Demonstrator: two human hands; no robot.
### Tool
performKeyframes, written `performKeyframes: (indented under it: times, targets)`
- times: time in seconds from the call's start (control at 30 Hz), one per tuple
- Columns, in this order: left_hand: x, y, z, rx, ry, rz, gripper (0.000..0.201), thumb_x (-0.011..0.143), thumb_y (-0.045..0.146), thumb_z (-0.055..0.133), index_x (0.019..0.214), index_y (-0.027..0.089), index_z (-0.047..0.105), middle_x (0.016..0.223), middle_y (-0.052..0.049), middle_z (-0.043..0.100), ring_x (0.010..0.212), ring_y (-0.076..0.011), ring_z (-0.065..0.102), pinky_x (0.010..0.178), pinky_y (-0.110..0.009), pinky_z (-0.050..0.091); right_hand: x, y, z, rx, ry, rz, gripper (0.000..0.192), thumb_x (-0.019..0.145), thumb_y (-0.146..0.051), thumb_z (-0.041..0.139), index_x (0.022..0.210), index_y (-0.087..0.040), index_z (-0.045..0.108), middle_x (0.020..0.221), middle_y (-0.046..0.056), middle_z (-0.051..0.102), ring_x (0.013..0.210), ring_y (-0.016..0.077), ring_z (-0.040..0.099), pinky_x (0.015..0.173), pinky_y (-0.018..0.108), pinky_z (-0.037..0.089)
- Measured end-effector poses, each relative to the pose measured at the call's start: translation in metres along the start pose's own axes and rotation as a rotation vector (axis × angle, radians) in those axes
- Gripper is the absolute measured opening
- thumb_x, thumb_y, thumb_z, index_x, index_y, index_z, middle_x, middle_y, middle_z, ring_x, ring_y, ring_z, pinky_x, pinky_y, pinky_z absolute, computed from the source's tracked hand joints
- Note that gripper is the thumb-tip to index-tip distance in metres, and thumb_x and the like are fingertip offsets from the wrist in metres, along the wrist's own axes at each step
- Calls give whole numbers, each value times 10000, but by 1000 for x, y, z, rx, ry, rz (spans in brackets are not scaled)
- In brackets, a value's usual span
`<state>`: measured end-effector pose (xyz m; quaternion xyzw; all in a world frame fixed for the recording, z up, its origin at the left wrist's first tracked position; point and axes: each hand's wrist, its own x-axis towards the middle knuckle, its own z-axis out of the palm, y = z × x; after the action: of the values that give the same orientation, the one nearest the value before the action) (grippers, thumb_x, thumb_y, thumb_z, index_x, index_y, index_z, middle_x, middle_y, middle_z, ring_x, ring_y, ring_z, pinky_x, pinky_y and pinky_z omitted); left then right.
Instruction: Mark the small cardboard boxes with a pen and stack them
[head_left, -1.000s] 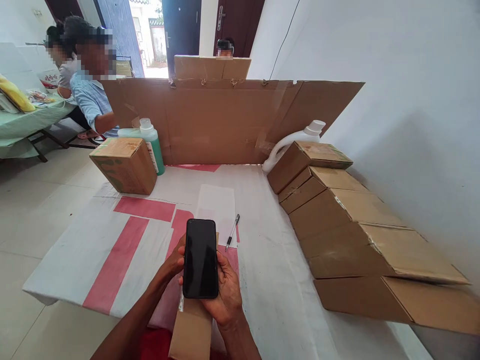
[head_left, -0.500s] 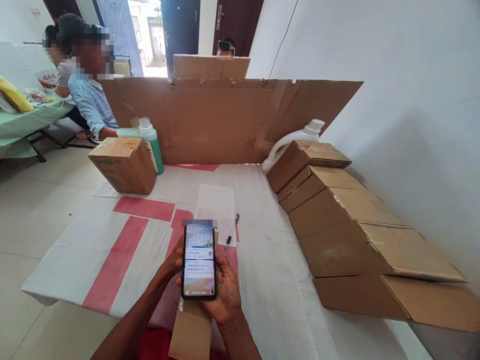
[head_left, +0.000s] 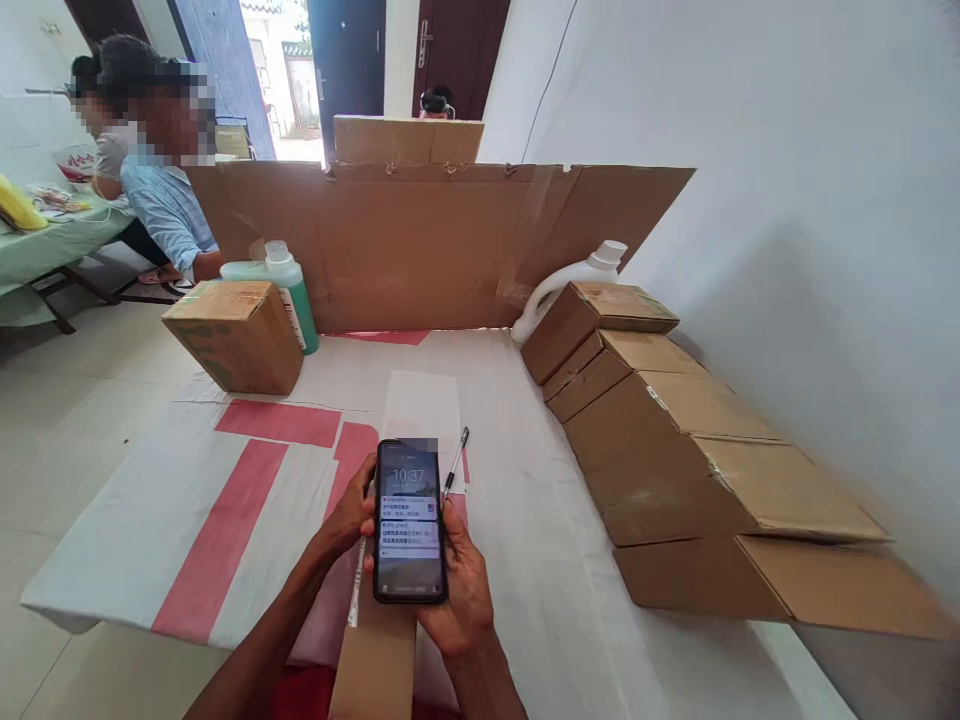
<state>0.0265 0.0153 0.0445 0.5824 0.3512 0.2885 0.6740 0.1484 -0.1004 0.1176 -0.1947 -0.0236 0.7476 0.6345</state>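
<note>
The phone (head_left: 409, 521), lit since a second ago, sits in both hands above open cloth (head_left: 525, 560).

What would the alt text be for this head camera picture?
Two hands, left and right, hold a lit phone above a cloth-covered table. A pen lies just beyond, brown boxes line the right side, and a cardboard screen stands behind.

Left hand (head_left: 351, 515): forearm angled in from lower left; fingers curled, thumb pressed inward
Right hand (head_left: 463, 585): forearm rising from bottom centre; palm up, cupped; fingers wrapped in a grip
</note>
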Motion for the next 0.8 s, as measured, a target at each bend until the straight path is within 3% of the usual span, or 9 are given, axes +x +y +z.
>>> performKeyframes:
  times: [0.1,0.2,0.33,0.43,0.5,0.57,0.67,0.8]
  targets:
    - [1,9,2,30,-36,59,683,732,514,802,1314,256,556,1162,-52,682,1110,-292,636,977,-395,504,-12,-27,-8,-85,34,-123,515,999,-547,498,1289,-171,696,1288,126,741,1128,283,724,929,476,601]
    - [0,12,-1,59,-70,85,674,791,498,760,1363,253,504,1249,-68,648,1152,-289,616,1008,-384,468,-18,-58,-32,-267,203,-238,632,960,-679,487,1274,-176,705,1291,131,737,1134,294,720,946,476,589]
    - [0,11,-4,77,-95,78,683,818,523,736,1393,256,481,1258,-70,644,1164,-297,610,1031,-391,445,-10,-90,-82,-810,638,-423,634,827,-781,589,978,-188,758,989,108,787,1063,302,707,945,453,556]
    - [0,12,-4,76,-91,81,685,818,529,734,1393,252,485,1264,-75,646,1163,-305,610,1036,-401,443,3,-100,-114,-962,792,-518,567,721,-785,660,756,-219,668,837,58,736,1001,280,659,945,411,515]
    - [1,13,-2,76,-72,79,697,809,520,747,1397,242,495,1298,-90,643,1190,-322,605,1053,-418,437,8,-101,-127,-1052,864,-526,552,731,-784,604,689,-234,597,732,32,671,888,268,628,881,416,511]
    - [1,12,0,51,-54,87,748,786,518,771,1420,233,495,1387,-114,616,1263,-347,581,1095,-438,417,8,-100,-135,-1160,932,-523,526,767,-753,538,706,-232,589,704,29,630,837,271,599,856,438,493]
    - [0,4,1,-45,-7,133,821,807,563,744,1500,230,456,1551,-131,505,1410,-364,484,1180,-463,352,4,-103,-142,-1319,1000,-526,548,752,-706,520,864,-191,667,850,106,674,914,327,607,917,499,457]
    - [1,-13,-4,-172,90,129,678,1004,613,443,1564,232,415,1633,-119,423,1508,-325,382,1235,-490,296,2,-103,-142,-1468,1029,-564,762,715,-688,530,1115,-60,695,1160,294,651,1194,458,544,1075,616,358]
